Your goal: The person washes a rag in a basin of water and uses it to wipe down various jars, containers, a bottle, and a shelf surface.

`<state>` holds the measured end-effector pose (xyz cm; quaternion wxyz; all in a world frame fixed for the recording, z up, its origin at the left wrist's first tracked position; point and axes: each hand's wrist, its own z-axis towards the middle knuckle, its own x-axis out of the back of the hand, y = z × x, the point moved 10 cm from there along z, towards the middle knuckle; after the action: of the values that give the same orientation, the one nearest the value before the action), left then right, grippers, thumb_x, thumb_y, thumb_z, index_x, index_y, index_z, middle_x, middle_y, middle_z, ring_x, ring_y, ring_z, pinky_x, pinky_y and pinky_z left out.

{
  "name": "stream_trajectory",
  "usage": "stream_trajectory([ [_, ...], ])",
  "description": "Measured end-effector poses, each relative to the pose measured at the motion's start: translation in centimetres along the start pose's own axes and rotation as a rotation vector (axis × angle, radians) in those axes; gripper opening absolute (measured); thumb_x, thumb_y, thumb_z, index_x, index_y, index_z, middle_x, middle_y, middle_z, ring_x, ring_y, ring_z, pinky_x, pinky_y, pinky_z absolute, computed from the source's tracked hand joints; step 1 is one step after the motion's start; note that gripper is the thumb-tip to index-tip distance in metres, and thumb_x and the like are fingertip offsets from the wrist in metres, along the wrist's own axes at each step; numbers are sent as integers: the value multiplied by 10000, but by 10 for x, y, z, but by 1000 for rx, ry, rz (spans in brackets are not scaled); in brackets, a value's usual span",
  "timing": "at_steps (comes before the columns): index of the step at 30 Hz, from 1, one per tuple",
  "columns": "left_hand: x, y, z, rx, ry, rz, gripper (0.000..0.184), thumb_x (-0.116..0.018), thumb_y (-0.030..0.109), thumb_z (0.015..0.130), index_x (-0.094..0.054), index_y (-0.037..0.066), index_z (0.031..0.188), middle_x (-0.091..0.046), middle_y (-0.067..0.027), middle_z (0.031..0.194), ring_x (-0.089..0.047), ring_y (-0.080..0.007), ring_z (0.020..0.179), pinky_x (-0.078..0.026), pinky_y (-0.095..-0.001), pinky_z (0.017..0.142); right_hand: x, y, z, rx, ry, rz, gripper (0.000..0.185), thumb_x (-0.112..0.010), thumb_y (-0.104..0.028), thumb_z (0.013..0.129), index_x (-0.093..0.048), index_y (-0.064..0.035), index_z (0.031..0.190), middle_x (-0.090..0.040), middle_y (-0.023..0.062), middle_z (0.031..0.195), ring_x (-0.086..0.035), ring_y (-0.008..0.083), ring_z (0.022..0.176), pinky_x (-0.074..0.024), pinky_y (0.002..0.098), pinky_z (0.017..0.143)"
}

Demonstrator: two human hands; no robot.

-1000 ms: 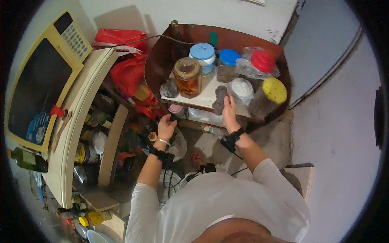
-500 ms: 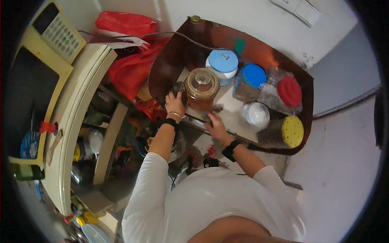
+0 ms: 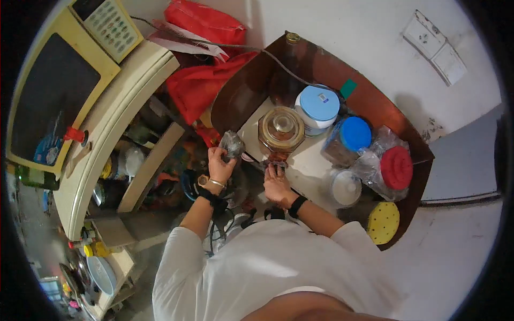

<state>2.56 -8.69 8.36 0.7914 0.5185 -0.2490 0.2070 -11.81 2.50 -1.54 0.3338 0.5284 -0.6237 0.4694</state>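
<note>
A crumpled clear plastic bag [image 3: 232,145], greyish with contents I cannot make out, is pinched in my left hand [image 3: 218,165] just off the front left of the brown corner shelf [image 3: 235,99]. My right hand [image 3: 277,186] has its fingers closed at the shelf's front edge, over a small dark thing [image 3: 276,163] that they mostly cover. Directly behind those fingers stands an upright glass jar [image 3: 281,131] with a glass lid and amber-brown contents. A white tub with a light blue lid [image 3: 319,103] is behind the jar.
Right of the jar are a blue-lidded container [image 3: 355,134], a red-lidded jar [image 3: 397,167] in clear plastic, a white-topped jar [image 3: 346,188] and a yellow dotted lid [image 3: 383,222]. Red bags [image 3: 206,88] hang at the left, beside a cream cabinet [image 3: 126,80] carrying a microwave [image 3: 56,85]. A cable crosses behind.
My left hand has moved away from the jar's left side, out past the shelf edge, with the plastic bag. My right hand has shifted slightly left, in front of the jar. The view has tilted.
</note>
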Motion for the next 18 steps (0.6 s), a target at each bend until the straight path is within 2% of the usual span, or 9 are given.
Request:
stream_trajectory([
  [2,9,-4,-1,-8,-2,-25,299,-673,76,531,-487,34,762,-451,-141,855,-469,-314,819,-415,-367,725,4,-7,3,31,119,-147,520,-450,-173,765,-369,118,1189,-297,259,1297,-339,441,1154,-287,462,970],
  [3,13,-4,0,-40,2,-26,296,-669,68,527,-489,32,759,-447,-131,832,-467,-298,807,-411,-359,718,6,-10,5,23,118,-141,520,-450,-173,765,-369,118,1189,-297,259,1297,-339,441,1154,-287,462,970],
  [5,14,-12,-1,-26,-35,-35,293,-667,66,525,-488,29,753,-446,-127,828,-465,-294,807,-408,-356,720,17,-12,9,-16,185,-62,469,-463,-123,741,-421,123,1139,-391,253,1220,-415,428,1076,-380,444,892],
  [8,18,-19,-3,12,-88,-62,284,-663,58,523,-485,25,741,-446,-123,824,-463,-288,805,-402,-351,722,28,-15,19,-68,201,-3,419,-466,-91,731,-462,113,1097,-474,227,1136,-490,397,979,-443,409,811],
  [12,19,-25,-6,13,-136,-115,266,-655,40,524,-482,22,725,-449,-123,824,-461,-281,796,-398,-345,719,41,-18,26,-98,140,124,384,-477,-66,732,-486,86,1085,-494,208,1134,-519,395,954,-464,390,778],
  [14,21,-29,-7,7,-143,-121,267,-658,37,525,-482,23,725,-451,-121,820,-462,-279,795,-399,-343,720,78,-25,25,46,470,400,380,-480,-36,725,-494,58,1093,-493,197,1152,-531,400,946,-465,377,781],
  [15,23,-30,-7,-1,-141,-123,268,-662,33,527,-482,24,726,-452,-119,815,-463,-277,794,-400,-341,720,87,-29,31,78,537,608,444,-492,-22,710,-457,39,1149,-398,220,1247,-441,429,1068,-412,415,866],
  [16,27,-31,-7,1,-149,-122,268,-662,33,527,-482,24,726,-452,-119,815,-463,-277,794,-400,-341,720,91,-38,43,71,535,612,444,-492,-22,710,-457,39,1149,-398,220,1247,-441,429,1068,-412,415,866],
  [18,34,-32,-7,19,-157,-119,276,-677,40,530,-482,27,726,-455,-115,814,-466,-279,799,-400,-340,724,111,-52,55,15,707,382,497,-476,-32,725,-391,26,1211,-272,228,1326,-323,436,1166,-309,473,952],
])
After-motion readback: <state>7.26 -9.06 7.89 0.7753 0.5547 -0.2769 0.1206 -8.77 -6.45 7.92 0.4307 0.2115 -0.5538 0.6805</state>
